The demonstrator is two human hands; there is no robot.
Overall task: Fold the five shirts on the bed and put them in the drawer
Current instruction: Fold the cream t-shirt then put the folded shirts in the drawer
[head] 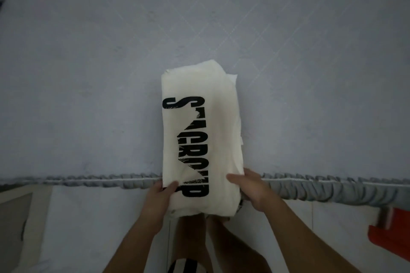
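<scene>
While both our hands clamp its near end, the folded cream shirt [197, 139] lies across the edge of the bed [288, 51].

Our left hand [163, 195] pinches the near left corner with the thumb on top, and our right hand [248, 188] grips the near right side, fingers curled under the layers. From that hold the shirt's long axis runs straight away from us, black lettering running lengthwise, its far end resting on the grey quilted cover and its near end overhanging the ruffled mattress edge [88, 180]. An orange object [390, 232] sits low at the right, well apart. Bare cover spreads wide beyond and to both sides of the shirt.
</scene>
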